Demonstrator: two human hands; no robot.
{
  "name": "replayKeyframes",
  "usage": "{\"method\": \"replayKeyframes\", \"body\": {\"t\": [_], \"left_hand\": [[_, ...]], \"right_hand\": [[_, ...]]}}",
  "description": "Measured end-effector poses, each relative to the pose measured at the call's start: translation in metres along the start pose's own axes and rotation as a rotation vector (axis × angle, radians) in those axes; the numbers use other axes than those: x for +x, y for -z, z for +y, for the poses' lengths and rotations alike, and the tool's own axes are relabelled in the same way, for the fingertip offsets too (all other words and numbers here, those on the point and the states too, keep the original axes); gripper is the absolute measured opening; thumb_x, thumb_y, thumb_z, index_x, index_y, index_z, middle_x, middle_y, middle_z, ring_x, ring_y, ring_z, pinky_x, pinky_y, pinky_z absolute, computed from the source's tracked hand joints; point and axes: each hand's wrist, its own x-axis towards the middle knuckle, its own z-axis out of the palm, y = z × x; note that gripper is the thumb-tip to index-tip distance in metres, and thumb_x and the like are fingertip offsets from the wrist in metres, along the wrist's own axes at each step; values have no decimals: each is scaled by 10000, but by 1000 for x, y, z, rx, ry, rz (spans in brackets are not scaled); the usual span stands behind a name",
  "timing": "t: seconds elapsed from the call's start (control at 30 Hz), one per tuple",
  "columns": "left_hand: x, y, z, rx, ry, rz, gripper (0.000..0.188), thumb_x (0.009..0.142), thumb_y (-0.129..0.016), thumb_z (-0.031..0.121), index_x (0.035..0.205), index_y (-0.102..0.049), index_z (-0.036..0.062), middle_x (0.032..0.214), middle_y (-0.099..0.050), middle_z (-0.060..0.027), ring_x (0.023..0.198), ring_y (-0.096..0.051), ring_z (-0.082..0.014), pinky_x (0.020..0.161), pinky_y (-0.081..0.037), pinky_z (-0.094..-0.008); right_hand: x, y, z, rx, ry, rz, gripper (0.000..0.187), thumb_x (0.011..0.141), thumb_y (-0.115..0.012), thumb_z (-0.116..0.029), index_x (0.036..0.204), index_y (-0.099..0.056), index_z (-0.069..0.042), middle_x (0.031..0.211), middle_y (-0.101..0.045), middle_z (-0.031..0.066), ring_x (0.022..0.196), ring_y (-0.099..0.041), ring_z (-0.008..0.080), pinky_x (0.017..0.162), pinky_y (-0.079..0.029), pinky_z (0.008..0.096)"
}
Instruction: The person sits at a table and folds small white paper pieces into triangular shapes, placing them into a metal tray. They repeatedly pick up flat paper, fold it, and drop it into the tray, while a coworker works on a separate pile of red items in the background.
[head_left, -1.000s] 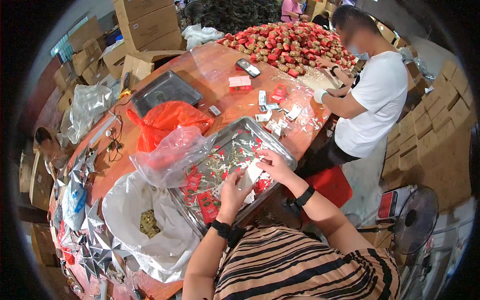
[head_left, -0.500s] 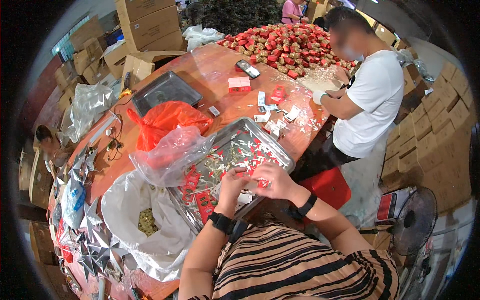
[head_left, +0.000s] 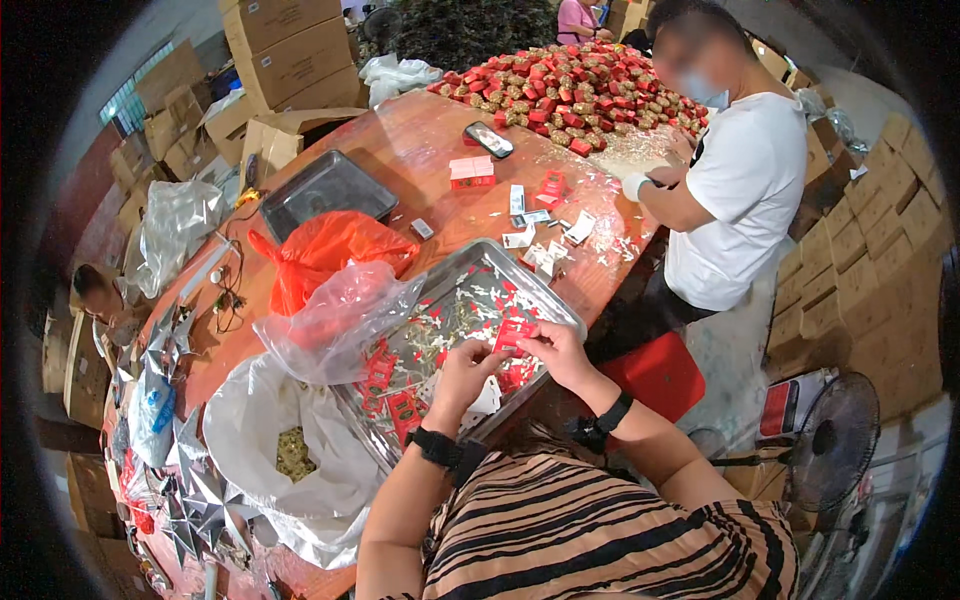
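A flat red printed card (head_left: 513, 334) is held up over the metal tray (head_left: 558, 303). My right hand (head_left: 562, 357) pinches the card at its right edge. The fingers of my left hand (head_left: 466, 376) are closed on its lower left edge. Below, the tray holds many small white and red pieces (head_left: 455, 318) and some greenish-gold bits. More red cards (head_left: 403, 411) lie at the tray's near left side, and white cards (head_left: 487, 396) rest under my hands.
A white sack (head_left: 255, 415) with greenish-gold contents stands left of the tray. Around it are clear plastic (head_left: 335, 330), a red bag (head_left: 340, 240), a dark tray (head_left: 330, 190) and silver stars (head_left: 190, 500). A co-worker (head_left: 745, 200) stands right, near a red-and-gold pile (head_left: 570, 90).
The red card now shows face-on between my hands, where before only a little red showed at my right fingers. My right hand has shifted slightly right. The co-worker's head has turned.
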Motion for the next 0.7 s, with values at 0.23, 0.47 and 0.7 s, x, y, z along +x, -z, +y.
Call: {"method": "replayKeyframes", "body": {"t": [0.23,0.47,0.7], "left_hand": [[12,-14,-14,243,-140,139,225,705,-723,139,658,-572,-21,606,-518,-54,559,-442,-113,494,-350,-285],[15,-19,-46,62,42,93,267,730,-704,208,899,-638,12,749,-607,-84,649,-551,-132,561,-432,-289],[-13,15,-62,573,-3,106,211,714,-684,173,842,-615,20,834,-593,-143,800,-572,-292,706,-457,-380]], "right_hand": [[1,-1,35,200,-199,-135,72,744,-609,19,815,-617,8,727,-601,-5,636,-531,52,556,-444,224],[20,37,39,16,-384,-100,156,776,-597,-2,928,-633,9,791,-648,63,655,-611,114,539,-479,232],[71,127,124,79,-568,345,36,739,-628,-40,721,-610,-14,582,-563,30,422,-477,106,387,-350,239]]}}
